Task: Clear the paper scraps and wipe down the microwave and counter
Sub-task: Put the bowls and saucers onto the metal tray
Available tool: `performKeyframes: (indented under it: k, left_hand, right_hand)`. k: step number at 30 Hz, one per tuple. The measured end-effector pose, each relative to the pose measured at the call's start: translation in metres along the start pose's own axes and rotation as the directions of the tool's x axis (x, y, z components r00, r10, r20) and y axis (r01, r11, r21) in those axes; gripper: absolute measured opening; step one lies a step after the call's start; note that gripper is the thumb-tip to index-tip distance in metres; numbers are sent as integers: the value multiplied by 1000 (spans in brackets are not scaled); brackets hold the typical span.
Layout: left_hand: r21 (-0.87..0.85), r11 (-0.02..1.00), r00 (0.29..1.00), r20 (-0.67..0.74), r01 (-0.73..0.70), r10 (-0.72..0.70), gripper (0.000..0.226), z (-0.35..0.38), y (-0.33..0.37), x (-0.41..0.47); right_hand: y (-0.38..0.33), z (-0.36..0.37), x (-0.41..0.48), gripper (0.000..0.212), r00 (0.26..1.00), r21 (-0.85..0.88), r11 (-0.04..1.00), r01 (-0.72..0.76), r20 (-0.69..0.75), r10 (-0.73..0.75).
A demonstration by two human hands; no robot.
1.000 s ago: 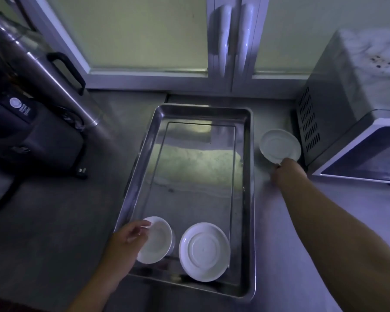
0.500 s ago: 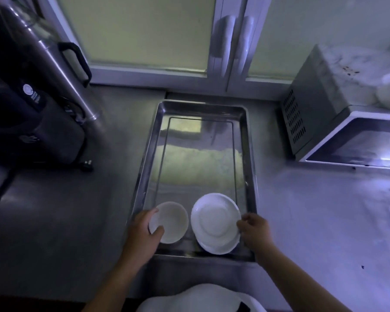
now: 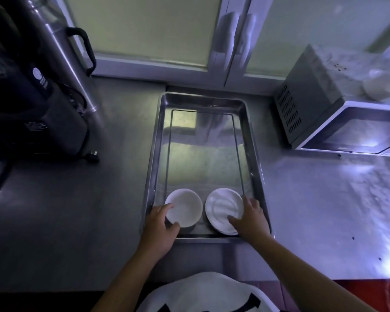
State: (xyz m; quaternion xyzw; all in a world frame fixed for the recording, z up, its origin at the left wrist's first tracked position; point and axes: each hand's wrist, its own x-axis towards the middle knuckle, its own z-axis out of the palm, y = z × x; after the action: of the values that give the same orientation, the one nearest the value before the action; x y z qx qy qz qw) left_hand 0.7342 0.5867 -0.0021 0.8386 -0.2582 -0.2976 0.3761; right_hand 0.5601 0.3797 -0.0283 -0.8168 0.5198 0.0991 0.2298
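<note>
A steel tray (image 3: 255, 154) lies on the metal counter (image 3: 324, 210). At its near end sit a small white bowl (image 3: 186, 206) and a stack of white saucers (image 3: 222, 207). My left hand (image 3: 159, 226) grips the bowl's left rim, thumb at the near edge. My right hand (image 3: 250, 218) holds the top saucer by its right edge, with the thumb lying on it. The microwave (image 3: 320, 113) stands at the right, door shut, with pale items (image 3: 378, 86) on its dusty top. I see no paper scraps or cloth.
A dark appliance (image 3: 32, 97) with a metal cylinder and a plug on a cord fills the counter's left side. Glass cabinet doors (image 3: 234, 41) run along the back. Dark specks dot the counter at the right. My white shirt shows at the bottom edge.
My right hand brought the saucer from beside the microwave into the tray, onto the saucer lying there. My left hand kept hold of the bowl and shifted it slightly.
</note>
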Motion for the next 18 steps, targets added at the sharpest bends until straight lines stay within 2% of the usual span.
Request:
performKeyframes:
  k: [2,3,7,13,18]
  left_hand:
    - [2,1000,1000,10,-10,10,51,-2,-4,0]
    - [7,1000,1000,16,-21,21,51,-3,-6,0]
    - [22,998,997,44,-65,64,52,-3,-9,-1]
    - [11,997,993,84,-79,78,51,-2,-8,-2]
    - [-2,996,990,111,-85,84,50,2,-7,-6]
  right_hand:
    - [-9,7,-5,103,985,-89,986,144,113,-134]
    - [-13,12,-6,109,975,-110,979,171,160,-153]
    - [-28,24,-2,121,979,-141,983,114,187,-87]
    - [-41,25,10,118,981,-167,986,27,196,6]
    - [-32,32,1,119,982,-98,995,6,189,13]
